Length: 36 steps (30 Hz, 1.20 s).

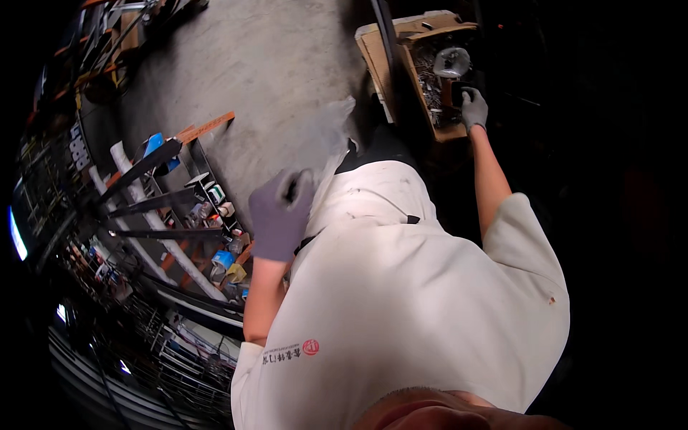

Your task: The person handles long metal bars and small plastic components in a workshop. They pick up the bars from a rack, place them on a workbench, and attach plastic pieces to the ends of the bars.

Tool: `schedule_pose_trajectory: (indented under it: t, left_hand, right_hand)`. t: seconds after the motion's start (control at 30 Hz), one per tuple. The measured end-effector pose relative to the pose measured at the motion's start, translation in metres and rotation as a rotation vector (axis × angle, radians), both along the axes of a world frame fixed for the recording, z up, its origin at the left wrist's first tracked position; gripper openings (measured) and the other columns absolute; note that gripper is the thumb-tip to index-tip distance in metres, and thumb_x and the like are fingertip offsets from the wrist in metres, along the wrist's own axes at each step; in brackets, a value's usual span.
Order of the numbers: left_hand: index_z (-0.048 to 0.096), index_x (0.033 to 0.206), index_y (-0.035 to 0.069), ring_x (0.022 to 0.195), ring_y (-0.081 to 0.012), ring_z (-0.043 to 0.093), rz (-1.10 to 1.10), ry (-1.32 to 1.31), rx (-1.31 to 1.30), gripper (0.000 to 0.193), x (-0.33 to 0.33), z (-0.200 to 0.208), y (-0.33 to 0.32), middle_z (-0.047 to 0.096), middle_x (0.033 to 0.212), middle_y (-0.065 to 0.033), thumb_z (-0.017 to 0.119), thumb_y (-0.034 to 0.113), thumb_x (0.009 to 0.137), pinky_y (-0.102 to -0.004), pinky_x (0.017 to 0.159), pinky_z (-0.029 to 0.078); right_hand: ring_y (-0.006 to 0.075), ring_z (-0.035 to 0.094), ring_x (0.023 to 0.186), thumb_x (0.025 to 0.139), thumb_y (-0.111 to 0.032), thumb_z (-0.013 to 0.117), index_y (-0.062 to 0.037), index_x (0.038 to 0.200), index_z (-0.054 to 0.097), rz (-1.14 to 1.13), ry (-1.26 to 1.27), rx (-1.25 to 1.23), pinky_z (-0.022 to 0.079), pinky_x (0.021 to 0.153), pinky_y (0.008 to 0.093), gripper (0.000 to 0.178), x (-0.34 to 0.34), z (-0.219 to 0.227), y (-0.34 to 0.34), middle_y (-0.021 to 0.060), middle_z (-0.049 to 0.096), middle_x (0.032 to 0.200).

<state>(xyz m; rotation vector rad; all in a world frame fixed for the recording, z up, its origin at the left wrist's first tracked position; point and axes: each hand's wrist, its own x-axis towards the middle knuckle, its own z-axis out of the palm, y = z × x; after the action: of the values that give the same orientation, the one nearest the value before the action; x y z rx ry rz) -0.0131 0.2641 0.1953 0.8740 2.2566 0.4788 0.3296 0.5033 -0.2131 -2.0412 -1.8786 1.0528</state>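
Small metal parts (430, 86), a grey tangle that reads as screws or similar hardware, fill a cardboard box (373, 50) on a dark surface at the far side of the concrete floor (244, 64). The right hand (474, 107), in a grey work glove, reaches out on a straight arm to the near right edge of that box. Its fingers are curled together around a small dark object (456, 93); whether that is a tool, a container or a part I cannot tell. Just beyond it, inside the box, lies a clear plastic bag (452, 61).

The left hand (279, 215), also gloved, is raised close to the chest over the white shirt (401, 287). Its fingers are bent loosely inward, and nothing shows in its grasp. It stands well apart from the box and from the right hand.

As a judgement, the work is at an early stage: the box is full of parts, one hand is at it, and nothing sorted or set aside shows anywhere in view. To the left, metal shelving (172, 215) with small packages stands off the floor's edge, untouched.
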Motion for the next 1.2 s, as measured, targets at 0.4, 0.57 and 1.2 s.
schedule_pose_trajectory:
  t: [0.4,0.57,1.2]
  left_hand:
    - [0.063,0.08,-0.003,0.054,-0.0173,0.051,-0.161,0.056,0.28,0.027,-0.006,-0.02,0.021,0.058,0.063,-0.0133,0.067,0.018,0.097,-0.0341,0.056,0.043]
    - [0.063,0.08,0.0,0.052,-0.0265,0.052,-0.212,0.114,0.317,0.028,-0.01,-0.022,0.02,0.058,0.064,-0.0165,0.069,0.022,0.095,-0.0364,0.056,0.043]
    - [0.069,0.084,0.006,0.065,-0.0383,0.062,-0.223,0.134,0.345,0.025,-0.035,-0.005,-0.004,0.066,0.074,-0.0166,0.07,0.029,0.093,-0.0417,0.06,0.049]
  right_hand:
    - [0.0061,0.063,0.073,0.101,-0.003,0.066,-0.0017,0.119,0.071,-0.314,0.972,-0.09,0.053,0.067,0.0224,0.019,-0.052,0.179,-0.025,0.0033,0.072,0.098]
    - [0.0102,0.066,0.075,0.101,-0.003,0.067,0.0021,0.119,0.068,-0.191,1.383,-0.237,0.056,0.069,0.0235,0.019,-0.103,0.294,-0.053,0.0073,0.072,0.101]
    - [0.0245,0.073,0.091,0.081,0.0,0.081,-0.0114,0.126,0.069,0.644,0.634,0.567,0.06,0.076,0.0312,0.047,-0.198,0.406,-0.099,0.0092,0.072,0.116]
